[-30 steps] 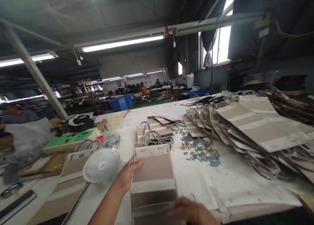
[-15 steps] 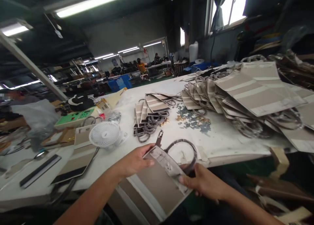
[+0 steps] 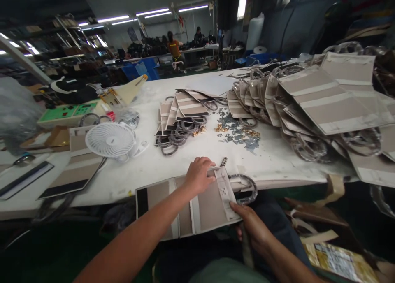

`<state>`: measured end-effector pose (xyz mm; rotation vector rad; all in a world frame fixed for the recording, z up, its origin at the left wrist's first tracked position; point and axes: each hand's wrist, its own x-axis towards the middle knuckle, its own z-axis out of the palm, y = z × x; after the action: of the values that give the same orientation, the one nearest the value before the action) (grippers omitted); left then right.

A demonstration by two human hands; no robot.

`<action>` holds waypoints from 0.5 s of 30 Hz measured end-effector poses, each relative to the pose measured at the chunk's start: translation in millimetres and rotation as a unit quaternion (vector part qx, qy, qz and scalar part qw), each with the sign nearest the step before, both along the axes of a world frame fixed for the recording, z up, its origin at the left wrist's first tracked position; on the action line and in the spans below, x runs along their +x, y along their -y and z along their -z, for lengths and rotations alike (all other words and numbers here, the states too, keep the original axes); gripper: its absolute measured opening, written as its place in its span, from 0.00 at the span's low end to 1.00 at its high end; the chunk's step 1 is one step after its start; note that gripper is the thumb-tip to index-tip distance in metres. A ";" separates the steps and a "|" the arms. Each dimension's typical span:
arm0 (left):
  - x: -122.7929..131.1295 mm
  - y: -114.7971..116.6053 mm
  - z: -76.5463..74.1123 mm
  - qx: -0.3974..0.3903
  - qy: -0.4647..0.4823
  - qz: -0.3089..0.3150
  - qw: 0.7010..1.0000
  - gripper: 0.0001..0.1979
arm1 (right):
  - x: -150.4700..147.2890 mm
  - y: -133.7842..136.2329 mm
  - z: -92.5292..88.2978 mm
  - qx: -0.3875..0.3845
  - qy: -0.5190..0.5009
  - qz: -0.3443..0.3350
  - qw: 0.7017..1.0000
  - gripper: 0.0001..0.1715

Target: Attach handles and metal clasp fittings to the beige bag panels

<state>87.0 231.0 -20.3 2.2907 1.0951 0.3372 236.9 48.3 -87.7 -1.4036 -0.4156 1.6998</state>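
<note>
A flat beige bag panel (image 3: 210, 205) with pale strips and a dark end band lies tilted over the table's front edge. Its dark ring handle (image 3: 254, 188), wrapped in clear plastic, loops out to the right. A small strap end with a metal fitting (image 3: 224, 161) sticks out past the panel's far corner. My left hand (image 3: 199, 176) is closed at the far edge, thumb on the panel's face and fingers over the edge. My right hand (image 3: 251, 223) grips the near right corner, thumb on top, fingers mostly hidden underneath.
Stacked bag panels (image 3: 185, 106) stand beyond my hands, a larger pile (image 3: 317, 98) to the right. Between them lie loose grey metal plates (image 3: 237, 133) and gold-coloured fittings (image 3: 199, 130). Leftward are a white fan (image 3: 110, 140) and a green-topped machine (image 3: 68, 112). People work far back.
The panel has turned flatter, its dark end band now showing at left. My left hand has slid from the strap corner along the far edge. The right hand still holds the panel.
</note>
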 end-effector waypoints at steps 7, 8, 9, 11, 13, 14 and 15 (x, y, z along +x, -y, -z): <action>-20.3 53.1 39.2 0.231 0.075 0.027 0.970 0.18 | 26.6 7.7 -27.5 -0.001 0.193 -0.086 0.977 0.38; -21.8 53.9 43.8 0.231 0.087 0.022 0.969 0.20 | 35.4 10.6 -36.7 0.011 0.249 -0.095 0.964 0.37; -22.7 53.5 47.4 0.228 0.093 0.020 0.969 0.20 | 43.8 12.9 -47.7 0.023 0.296 -0.093 0.950 0.36; -23.0 50.6 51.1 0.216 0.096 0.021 0.971 0.20 | 56.4 12.4 -73.6 0.055 0.339 -0.038 0.938 0.31; -22.3 47.1 51.3 0.207 0.095 0.021 0.973 0.20 | 60.1 -1.3 -100.3 0.153 0.298 0.074 0.939 0.26; -21.8 45.6 50.7 0.204 0.095 0.021 0.974 0.20 | 58.4 -14.2 -111.8 0.228 0.253 0.133 0.931 0.25; -21.4 44.4 49.9 0.203 0.094 0.021 0.975 0.20 | 54.9 -30.6 -120.6 0.307 0.205 0.185 0.911 0.25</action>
<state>65.6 186.6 -70.2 2.5622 0.9471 0.8067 291.7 78.9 33.0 -1.2462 -0.7841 0.8478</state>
